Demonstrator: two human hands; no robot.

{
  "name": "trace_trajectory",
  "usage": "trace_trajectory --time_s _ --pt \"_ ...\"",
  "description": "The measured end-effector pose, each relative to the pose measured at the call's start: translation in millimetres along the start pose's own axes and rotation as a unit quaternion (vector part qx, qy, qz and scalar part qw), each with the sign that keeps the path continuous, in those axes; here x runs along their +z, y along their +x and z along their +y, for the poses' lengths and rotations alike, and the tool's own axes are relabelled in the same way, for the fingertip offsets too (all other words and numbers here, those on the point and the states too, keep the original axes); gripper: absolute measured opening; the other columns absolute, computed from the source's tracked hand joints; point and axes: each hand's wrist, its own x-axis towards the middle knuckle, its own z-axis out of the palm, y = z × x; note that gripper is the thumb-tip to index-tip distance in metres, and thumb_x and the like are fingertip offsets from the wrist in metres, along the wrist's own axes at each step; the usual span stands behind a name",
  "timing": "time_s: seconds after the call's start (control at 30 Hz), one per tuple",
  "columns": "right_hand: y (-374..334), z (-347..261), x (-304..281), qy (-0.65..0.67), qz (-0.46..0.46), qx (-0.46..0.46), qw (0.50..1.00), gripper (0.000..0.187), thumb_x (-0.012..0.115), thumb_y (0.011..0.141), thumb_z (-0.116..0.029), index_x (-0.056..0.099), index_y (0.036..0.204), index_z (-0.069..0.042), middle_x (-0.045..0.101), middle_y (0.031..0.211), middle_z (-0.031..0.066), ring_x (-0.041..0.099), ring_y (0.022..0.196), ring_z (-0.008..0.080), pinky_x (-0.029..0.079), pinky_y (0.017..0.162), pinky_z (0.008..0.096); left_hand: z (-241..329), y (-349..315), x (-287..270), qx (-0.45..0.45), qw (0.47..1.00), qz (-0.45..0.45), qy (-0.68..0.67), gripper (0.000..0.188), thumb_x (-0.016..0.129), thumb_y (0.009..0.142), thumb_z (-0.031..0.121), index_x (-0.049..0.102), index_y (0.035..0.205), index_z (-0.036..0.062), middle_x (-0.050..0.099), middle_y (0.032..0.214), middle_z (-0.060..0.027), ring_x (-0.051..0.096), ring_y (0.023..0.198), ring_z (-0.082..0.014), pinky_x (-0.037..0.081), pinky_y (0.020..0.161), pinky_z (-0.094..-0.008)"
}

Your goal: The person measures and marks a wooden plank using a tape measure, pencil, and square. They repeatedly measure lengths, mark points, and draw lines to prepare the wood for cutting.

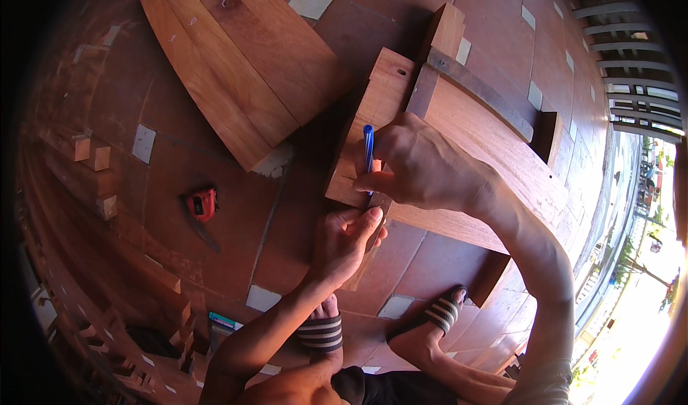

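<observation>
A blue pen (368,147) stands nearly upright in my right hand (423,161), its lower end by the edge of a dark wooden strip. That strip joins a dark wooden bar (481,94) at an angle, and together they look like a wooden try square (421,95). My left hand (347,244) closes its thumb and fingers on the square's near end. Under the square lies a pale brown board (387,86) with a small slot in it. A wider wooden plank (494,172) extends to the right beneath my right forearm. My right hand hides the middle of the square.
A large wooden panel (236,61) with chalk marks lies at the far left. On the tiled floor sits a red tape measure (201,206). Stacked timber (93,261) fills the left side. My sandalled feet are close below the boards. A railing (638,68) stands at right.
</observation>
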Motion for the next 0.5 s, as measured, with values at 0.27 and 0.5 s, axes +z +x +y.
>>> trace_trajectory --time_s 0.27,0.5 --pt "7 -2 -12 0.005 -0.077 0.051 0.996 0.017 0.085 0.089 -0.019 0.076 0.088 -0.005 0.074 0.083 0.012 0.071 0.085 0.0321 0.054 0.084 0.044 0 0 0 -0.021 1.0 0.009 0.0 0.035 0.067 0.11 0.031 0.075 0.1 -0.0005 0.072 0.083 -0.0038 0.066 0.077 -0.0092 0.054 0.071 -0.027" --pt "21 19 -50 -0.067 -0.028 0.077 0.994 0.021 0.087 0.087 -0.025 0.077 0.087 -0.007 0.075 0.095 0.0134 0.069 0.095 0.0341 0.055 0.092 0.0453 3 -1 1 -0.016 0.999 0.015 0.028 0.033 0.069 0.109 0.031 0.074 0.097 -0.0002 0.071 0.081 -0.0055 0.066 0.074 -0.0114 0.054 0.069 -0.0279"
